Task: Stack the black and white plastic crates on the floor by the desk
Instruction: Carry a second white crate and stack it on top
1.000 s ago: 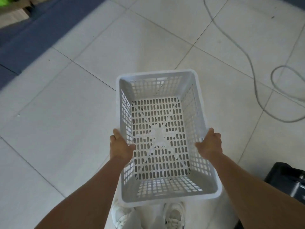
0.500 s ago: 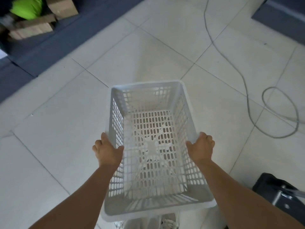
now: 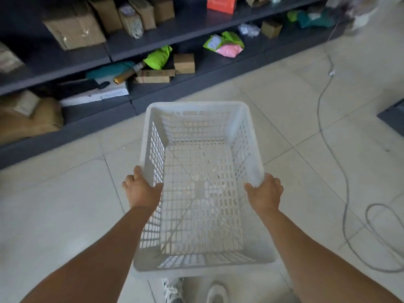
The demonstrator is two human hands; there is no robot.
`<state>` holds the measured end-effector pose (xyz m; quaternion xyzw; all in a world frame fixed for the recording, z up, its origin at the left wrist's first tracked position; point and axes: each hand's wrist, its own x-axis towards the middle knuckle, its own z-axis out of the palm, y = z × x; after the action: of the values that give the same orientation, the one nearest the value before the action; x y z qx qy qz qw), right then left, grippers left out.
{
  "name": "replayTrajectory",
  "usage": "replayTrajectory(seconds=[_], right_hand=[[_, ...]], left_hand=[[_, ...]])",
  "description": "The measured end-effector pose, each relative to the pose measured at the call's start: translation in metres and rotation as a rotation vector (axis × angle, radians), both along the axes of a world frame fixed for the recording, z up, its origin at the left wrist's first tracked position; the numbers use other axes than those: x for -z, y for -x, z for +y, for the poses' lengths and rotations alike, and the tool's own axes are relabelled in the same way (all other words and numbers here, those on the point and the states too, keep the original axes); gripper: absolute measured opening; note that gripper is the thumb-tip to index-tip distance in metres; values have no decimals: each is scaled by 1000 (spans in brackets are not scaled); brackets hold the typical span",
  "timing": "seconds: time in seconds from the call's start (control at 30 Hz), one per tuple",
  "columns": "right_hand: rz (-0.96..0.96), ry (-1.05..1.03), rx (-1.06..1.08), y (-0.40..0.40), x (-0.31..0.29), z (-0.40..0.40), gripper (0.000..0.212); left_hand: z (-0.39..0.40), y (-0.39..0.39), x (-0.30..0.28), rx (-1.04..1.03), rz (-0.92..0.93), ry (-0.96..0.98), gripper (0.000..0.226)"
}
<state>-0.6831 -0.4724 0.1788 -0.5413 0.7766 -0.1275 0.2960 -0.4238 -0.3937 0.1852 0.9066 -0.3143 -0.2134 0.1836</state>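
Observation:
A white perforated plastic crate hangs level in front of me above the tiled floor, open side up and empty. My left hand grips its left rim, thumb inside the wall. My right hand holds the right rim the same way. No black crate shows in this view. My two shoes peek out under the crate's near edge.
A dark low shelf unit runs across the top, holding cardboard boxes, green and pink bags and parcels. A grey cable snakes over the tiles on the right and loops near the edge. A dark object's corner sits at far right.
My view has lifted and swung toward the shelves, which now fill the top. The black object at lower right has left the view. Both hands keep the same hold on the crate.

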Motion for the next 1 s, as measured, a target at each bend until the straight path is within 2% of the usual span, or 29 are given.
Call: replayTrajectory(seconds=[0.4,0.8,1.0], right_hand=[[-58,89,-340,-139,-124,3,57],[-106,102,-655,-359,-210,73,41],[-148,121,-798,-463,-241,121,45]], left_hand=[[99,-92,-127,-393,-16,172,74],[241,-240,-211,-736,-142,198,69],[311,-307,-251,-873,-236,231,69]])
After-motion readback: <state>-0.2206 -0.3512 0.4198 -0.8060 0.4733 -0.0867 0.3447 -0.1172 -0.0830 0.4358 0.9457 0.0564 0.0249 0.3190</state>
